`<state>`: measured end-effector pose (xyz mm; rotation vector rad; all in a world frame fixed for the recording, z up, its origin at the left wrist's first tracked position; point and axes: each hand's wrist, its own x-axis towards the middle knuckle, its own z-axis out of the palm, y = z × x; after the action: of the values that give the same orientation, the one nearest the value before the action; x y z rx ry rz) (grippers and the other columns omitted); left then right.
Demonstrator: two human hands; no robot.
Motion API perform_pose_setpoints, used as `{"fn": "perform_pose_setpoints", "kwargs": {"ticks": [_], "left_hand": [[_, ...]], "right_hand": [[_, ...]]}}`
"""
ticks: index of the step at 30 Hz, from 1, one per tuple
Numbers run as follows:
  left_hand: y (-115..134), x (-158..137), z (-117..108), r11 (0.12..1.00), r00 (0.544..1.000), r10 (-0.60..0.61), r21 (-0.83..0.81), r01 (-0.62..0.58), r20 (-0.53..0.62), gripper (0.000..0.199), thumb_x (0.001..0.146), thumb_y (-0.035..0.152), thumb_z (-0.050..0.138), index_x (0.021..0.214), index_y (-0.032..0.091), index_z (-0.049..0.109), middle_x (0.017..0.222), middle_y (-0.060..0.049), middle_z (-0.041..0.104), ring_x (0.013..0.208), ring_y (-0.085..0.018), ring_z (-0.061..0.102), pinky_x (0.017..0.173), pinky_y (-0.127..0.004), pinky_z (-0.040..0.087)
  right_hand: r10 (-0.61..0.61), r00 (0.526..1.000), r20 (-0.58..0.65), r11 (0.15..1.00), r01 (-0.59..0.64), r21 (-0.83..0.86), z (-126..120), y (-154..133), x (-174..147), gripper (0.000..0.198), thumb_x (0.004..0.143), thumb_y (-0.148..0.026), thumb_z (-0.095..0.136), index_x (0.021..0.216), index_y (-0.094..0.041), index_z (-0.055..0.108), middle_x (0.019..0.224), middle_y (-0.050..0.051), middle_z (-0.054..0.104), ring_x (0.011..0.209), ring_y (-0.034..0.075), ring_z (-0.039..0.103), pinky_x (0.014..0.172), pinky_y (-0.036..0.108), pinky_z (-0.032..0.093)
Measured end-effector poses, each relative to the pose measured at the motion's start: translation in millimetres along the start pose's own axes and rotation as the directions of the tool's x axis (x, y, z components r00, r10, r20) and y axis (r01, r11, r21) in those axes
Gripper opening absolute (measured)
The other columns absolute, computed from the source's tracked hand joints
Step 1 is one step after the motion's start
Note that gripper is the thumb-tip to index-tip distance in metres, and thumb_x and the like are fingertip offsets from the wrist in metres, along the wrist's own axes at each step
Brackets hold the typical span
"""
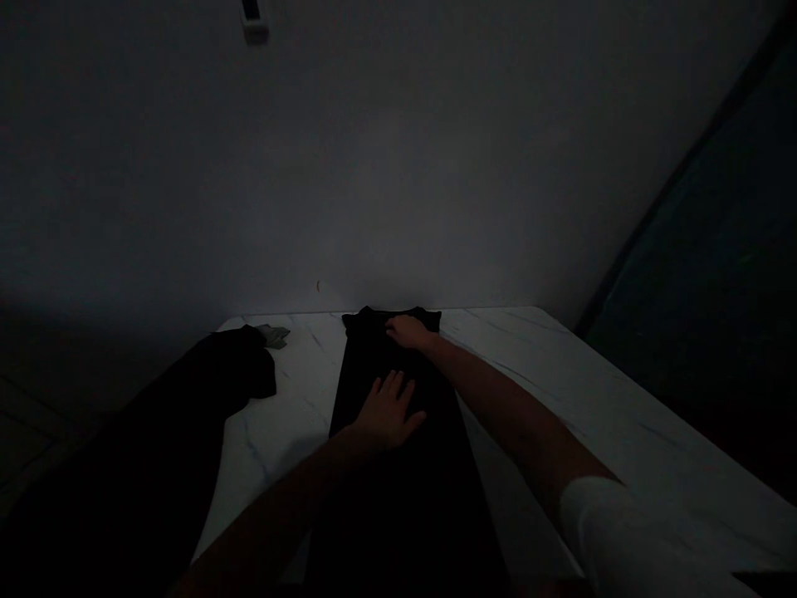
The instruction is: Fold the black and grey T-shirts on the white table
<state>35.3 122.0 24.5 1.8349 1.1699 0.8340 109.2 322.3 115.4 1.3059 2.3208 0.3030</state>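
A long black garment (398, 498) lies spread down the middle of the table, its neck end near the wall and its lower end running toward me. Its exact kind is hard to tell in the dim light. My left hand (387, 413) rests palm down on the middle of the garment, fingers spread. Farther up, close to the neck end, my right hand (409, 330) lies on the cloth with its fingers pointing left. Neither hand appears to grip the fabric.
Another dark cloth heap (187, 415) covers the table's left side, with a small grey piece of cloth (274, 335) by its far end. The white marbled table (560, 399) meets a plain wall (398, 166). A small device (254, 21) hangs on the wall.
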Motion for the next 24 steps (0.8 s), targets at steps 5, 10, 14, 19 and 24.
{"fn": "perform_pose_setpoints", "kwargs": {"ticks": [5,10,14,19,24], "left_hand": [[-16,4,32,0.996,0.996,0.084,0.039,-0.083,-0.028,0.083,0.082,0.073,0.015,0.154,0.033,0.022,0.164,-0.005,0.006,0.161,-0.029,0.008,0.134,-0.063,0.008],[-21,-1,38,0.994,0.995,0.096,0.056,-0.096,-0.007,0.084,0.082,0.074,0.01,0.155,0.032,0.018,0.164,-0.003,0.003,0.161,-0.027,0.006,0.135,-0.063,0.009],[-13,-4,31,0.997,0.997,0.07,0.025,-0.07,0.015,0.084,0.083,0.072,0.008,0.156,0.03,0.017,0.164,-0.001,-0.002,0.162,-0.023,0.001,0.138,-0.058,0.005],[-11,-4,30,0.998,0.998,0.059,0.022,-0.06,0.022,0.086,0.083,0.072,0.008,0.156,0.028,0.016,0.164,0.001,-0.005,0.162,-0.024,0.001,0.138,-0.058,0.006],[-13,-4,32,0.997,0.997,0.072,0.024,-0.072,0.011,0.084,0.084,0.07,0.008,0.156,0.028,0.017,0.165,0.001,0.002,0.161,-0.023,0.006,0.138,-0.06,0.008]], "right_hand": [[0.108,0.993,0.04,0.993,-0.106,-0.046,19,19,59,0.05,0.091,-0.038,0.057,0.132,-0.01,0.058,0.133,0.018,0.057,0.127,0.03,0.053,0.107,0.039,0.044],[0.09,0.996,0.02,0.996,-0.089,-0.023,42,45,66,0.038,0.095,-0.041,0.052,0.124,-0.019,0.064,0.125,0.009,0.063,0.119,0.026,0.058,0.101,0.037,0.046],[0.017,0.998,-0.062,1.0,-0.017,0.008,52,57,65,0.038,0.1,-0.039,0.04,0.121,-0.019,0.065,0.123,0.008,0.062,0.112,0.02,0.059,0.097,0.029,0.044],[0.005,0.986,-0.167,1.0,0.0,0.031,58,59,80,0.043,0.102,-0.043,0.034,0.117,-0.018,0.066,0.118,0.009,0.061,0.112,0.018,0.056,0.094,0.028,0.042],[-0.024,0.991,-0.13,0.998,0.031,0.049,64,54,89,0.034,0.1,-0.037,0.044,0.111,-0.016,0.069,0.114,0.008,0.065,0.107,0.017,0.059,0.095,0.027,0.042]]}}
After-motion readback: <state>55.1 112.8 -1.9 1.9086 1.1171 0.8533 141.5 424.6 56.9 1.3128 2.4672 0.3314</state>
